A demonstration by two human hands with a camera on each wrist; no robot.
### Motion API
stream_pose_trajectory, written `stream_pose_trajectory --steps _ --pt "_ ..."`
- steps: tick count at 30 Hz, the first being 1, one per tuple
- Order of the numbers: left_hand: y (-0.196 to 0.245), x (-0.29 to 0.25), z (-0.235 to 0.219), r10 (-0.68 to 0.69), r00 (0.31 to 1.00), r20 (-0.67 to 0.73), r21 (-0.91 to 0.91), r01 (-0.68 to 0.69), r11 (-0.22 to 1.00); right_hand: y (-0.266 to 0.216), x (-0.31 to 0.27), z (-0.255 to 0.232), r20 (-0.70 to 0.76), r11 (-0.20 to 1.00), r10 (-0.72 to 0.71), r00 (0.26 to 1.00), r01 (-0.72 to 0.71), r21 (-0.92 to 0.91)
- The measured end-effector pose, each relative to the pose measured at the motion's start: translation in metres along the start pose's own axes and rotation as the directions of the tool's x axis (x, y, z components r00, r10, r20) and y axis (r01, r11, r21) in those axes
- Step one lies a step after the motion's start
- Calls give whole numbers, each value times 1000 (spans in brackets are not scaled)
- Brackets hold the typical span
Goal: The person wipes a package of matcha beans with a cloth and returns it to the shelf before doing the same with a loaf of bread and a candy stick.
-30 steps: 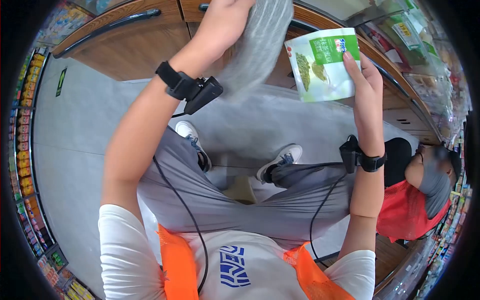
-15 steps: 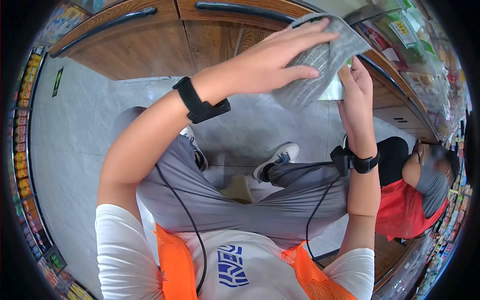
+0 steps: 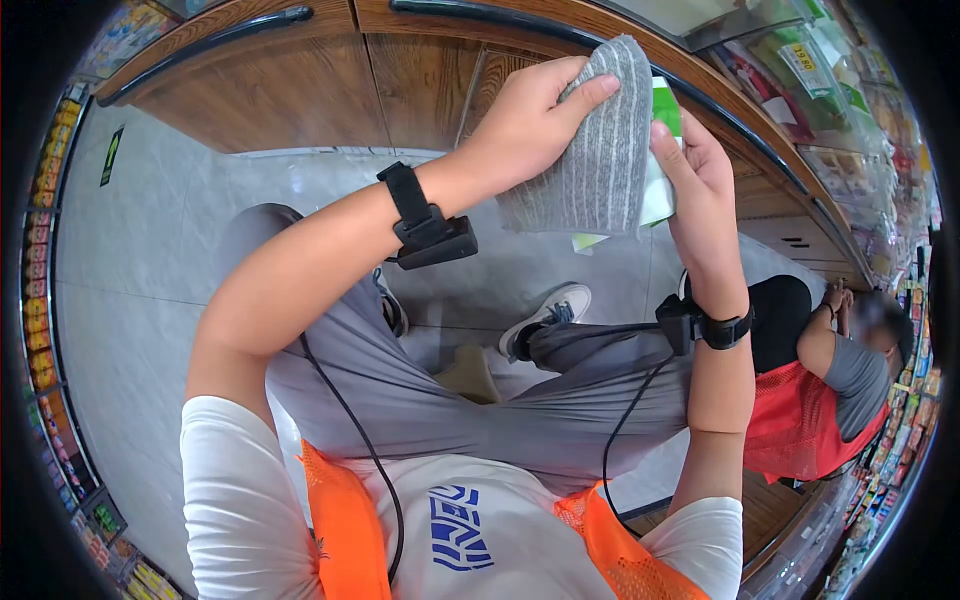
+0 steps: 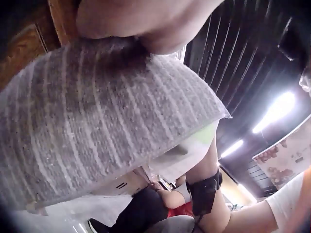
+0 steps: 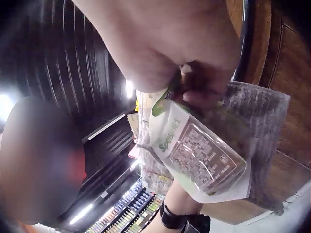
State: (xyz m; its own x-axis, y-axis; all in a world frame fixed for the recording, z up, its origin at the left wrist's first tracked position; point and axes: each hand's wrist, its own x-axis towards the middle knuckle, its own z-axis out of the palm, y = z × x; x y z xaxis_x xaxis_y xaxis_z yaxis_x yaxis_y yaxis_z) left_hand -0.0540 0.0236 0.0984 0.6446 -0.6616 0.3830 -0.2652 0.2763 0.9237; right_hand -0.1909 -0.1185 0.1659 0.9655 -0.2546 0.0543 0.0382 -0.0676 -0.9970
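Observation:
In the head view my left hand (image 3: 530,125) grips a grey striped cloth (image 3: 605,165), its thumb lying on the near side. Behind the cloth's right edge stands a white and green food pouch (image 3: 664,105), pinched by my right hand (image 3: 705,175) with the thumb on its front. The cloth hides most of the pouch's front; a pale green corner shows below it. From the right wrist, the pouch (image 5: 201,155) shows its printed back panel and clear window, with the cloth (image 5: 262,121) against its far side. The left wrist view is largely filled by the cloth (image 4: 97,121).
Wooden cabinets (image 3: 290,95) with black rail handles (image 3: 215,50) run along the front. Packed shelves stand at left (image 3: 45,300) and right (image 3: 905,430). Another person in a red vest (image 3: 815,420) crouches at the right. Thin cables (image 3: 345,405) run from both wrist cameras.
The cloth came rightward from beside the pouch and now covers most of it. My left hand went from lying flat with spread fingers to gripping the cloth. The pouch shifted slightly left.

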Motion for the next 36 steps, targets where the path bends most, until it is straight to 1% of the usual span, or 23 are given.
stream_pose_trajectory --steps 2,3,6,8,10,12,15,18,21,24,27,30,33,36 --pt "6 -1 -1 65 998 10 13 -65 998 1 1 -4 -12 1000 5 1000 -5 30" --pt "8 0 -2 75 997 4 11 -75 997 1 2 -7 -18 999 8 1000 -7 45" --pt "11 0 -6 95 995 -12 3 -95 995 1 2 -12 24 1000 24 999 -24 -1" --pt "10 2 -10 96 995 -23 -6 -96 995 1 2 -13 46 998 5 999 -2 -70" --pt "18 -1 -11 -61 998 -12 -174 58 983 0 1 -12 45 994 -4 999 9 -105" --pt "24 -4 -11 -187 982 15 -336 181 924 -4 1 -6 21 994 -10 1000 12 -109" --pt "26 -4 -15 -248 969 12 -402 232 886 -8 3 -8 25 994 -9 1000 12 -112" --pt "30 -2 -21 -227 973 43 -357 227 906 -9 4 -6 -14 997 -32 999 31 -77" --pt "28 -2 -21 -137 990 34 -215 142 966 -8 7 -7 -32 999 -26 999 24 -33" --pt "27 -5 -23 -200 980 14 -120 200 972 -4 7 -8 21 967 -85 996 87 -239" --pt "29 -5 -25 -253 967 30 -236 253 938 -5 6 -9 115 910 -158 981 190 -369" --pt "34 -6 -25 -286 957 51 -322 287 902 -6 7 -7 104 911 -172 980 199 -362" --pt "33 -6 -30 -226 974 36 -227 228 947 -5 8 -6 100 870 -181 978 207 -447" --pt "35 -8 -31 -106 994 40 -130 110 985 1 9 -6 169 778 -240 956 294 -555"
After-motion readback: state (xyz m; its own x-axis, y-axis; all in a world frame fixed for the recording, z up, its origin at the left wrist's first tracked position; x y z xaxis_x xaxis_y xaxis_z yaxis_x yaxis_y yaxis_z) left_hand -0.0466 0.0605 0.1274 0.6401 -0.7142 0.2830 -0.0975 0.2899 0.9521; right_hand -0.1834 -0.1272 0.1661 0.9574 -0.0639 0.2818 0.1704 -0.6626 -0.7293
